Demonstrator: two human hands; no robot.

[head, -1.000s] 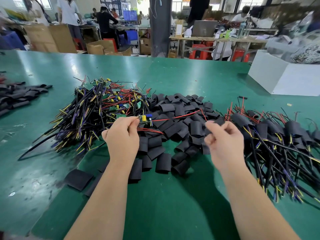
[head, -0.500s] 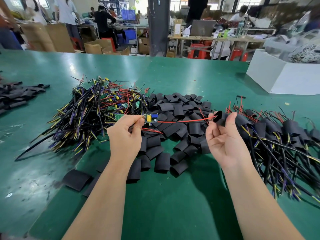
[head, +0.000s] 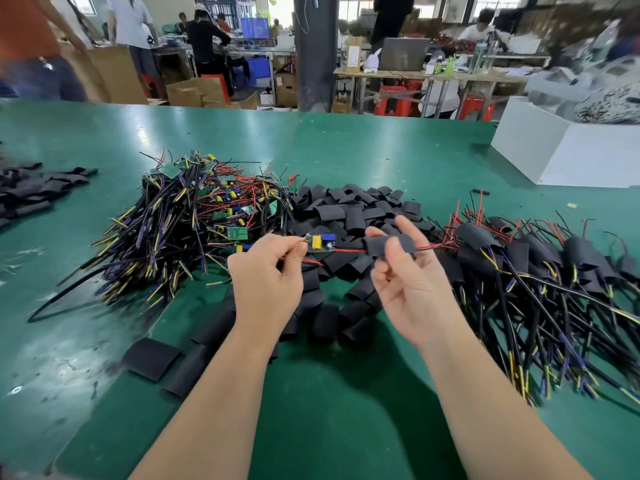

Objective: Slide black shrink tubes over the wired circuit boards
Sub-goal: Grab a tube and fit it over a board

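My left hand [head: 268,271] pinches the wires at one end of a small green circuit board [head: 321,243] with a yellow and a blue component, held above the table. Red wires run from the board to the right. A black shrink tube [head: 377,244] sits over those red wires, a little right of the board, pinched between the thumb and fingers of my right hand [head: 403,271]. The wire tips stick out of the tube's right end.
On the green table [head: 346,393], a heap of bare wired boards [head: 194,216] lies at left, loose black tubes [head: 349,209] in the middle, and sleeved boards [head: 540,268] at right. More tubes [head: 31,192] lie far left; a white box [head: 568,150] stands back right.
My right hand has threaded the black tube onto the red wires and moved it left toward the board. My left hand has kept its hold on the board's wires.
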